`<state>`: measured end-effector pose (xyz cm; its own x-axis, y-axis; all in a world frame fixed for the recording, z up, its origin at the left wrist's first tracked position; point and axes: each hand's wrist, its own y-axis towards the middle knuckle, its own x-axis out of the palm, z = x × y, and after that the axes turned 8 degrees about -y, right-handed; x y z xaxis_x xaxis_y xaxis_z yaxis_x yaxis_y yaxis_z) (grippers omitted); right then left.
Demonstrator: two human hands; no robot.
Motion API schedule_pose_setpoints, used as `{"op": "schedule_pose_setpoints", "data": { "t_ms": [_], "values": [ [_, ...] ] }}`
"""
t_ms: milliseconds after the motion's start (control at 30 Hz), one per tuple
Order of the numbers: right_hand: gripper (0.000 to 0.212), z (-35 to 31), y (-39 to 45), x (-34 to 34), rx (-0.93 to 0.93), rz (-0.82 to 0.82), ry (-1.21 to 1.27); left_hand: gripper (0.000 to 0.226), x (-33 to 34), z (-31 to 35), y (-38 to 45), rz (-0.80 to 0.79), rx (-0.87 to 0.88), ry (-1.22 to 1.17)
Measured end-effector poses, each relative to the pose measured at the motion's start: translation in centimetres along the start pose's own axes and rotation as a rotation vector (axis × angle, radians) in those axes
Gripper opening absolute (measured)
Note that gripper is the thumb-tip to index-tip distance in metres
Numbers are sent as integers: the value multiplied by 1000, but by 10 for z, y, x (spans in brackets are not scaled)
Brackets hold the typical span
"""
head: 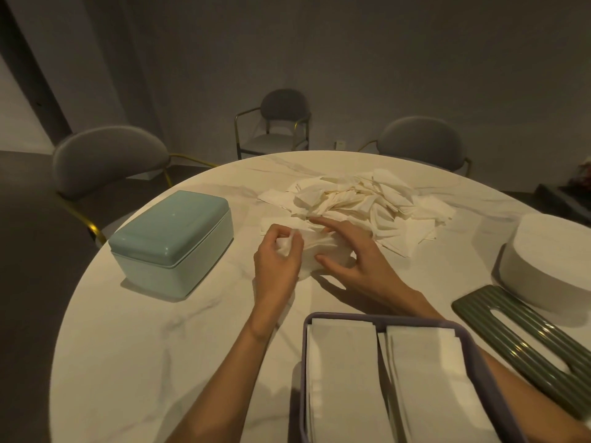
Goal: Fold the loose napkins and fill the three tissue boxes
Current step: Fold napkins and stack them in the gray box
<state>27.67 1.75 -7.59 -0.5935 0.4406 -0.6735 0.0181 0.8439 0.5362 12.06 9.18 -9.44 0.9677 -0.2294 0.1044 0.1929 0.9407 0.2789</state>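
At frame centre our left hand pinches a napkin, half hidden beneath our right hand, which rests flat and open; the purple box is cut off below.

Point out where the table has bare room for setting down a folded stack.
Bare marble lies left of the purple box, below the teal box, and beyond it beside the napkin pile. It's crowded around both hands and between the green lid and white box.

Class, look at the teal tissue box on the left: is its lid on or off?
On. The lid sits flush over the teal tissue box, closing its top.
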Motion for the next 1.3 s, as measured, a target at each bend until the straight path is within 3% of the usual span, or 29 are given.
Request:
{"op": "schedule_pose_setpoints", "data": {
  "t_ms": [333, 400, 600, 733, 900, 1067, 1200, 1300],
  "values": [
    [46, 8, -3, 10, 63, 19, 12, 8, 0, -2, 5, 88, -75, -81],
    [49, 12, -3, 9, 88, 17, 42, 1, -3, -4, 8, 99, -166, -127],
    [67, 9, 1, 12, 169, -57, 234, 17, 1, 3, 9, 76, -208, -193],
    [75, 6, 3, 15, 177, -58, 293, 30, 3, 2, 6, -13, -216, -170],
    [63, 14, 1, 11, 213, -35, 281, 19, -7, 9, 6, -75, -204, -146],
    [59, 16, 1, 6, 219, -33, 275, 56, -20, 10, 5, -295, -153, -69],
    [57, 17, 0, 7, 228, -38, 345, 40, -25, 0, 13, -288, -31, 31],
    [57, 19, 1, 6, 251, -36, 381, 35, -26, -2, 15, -295, -53, -7]
  ]
}}
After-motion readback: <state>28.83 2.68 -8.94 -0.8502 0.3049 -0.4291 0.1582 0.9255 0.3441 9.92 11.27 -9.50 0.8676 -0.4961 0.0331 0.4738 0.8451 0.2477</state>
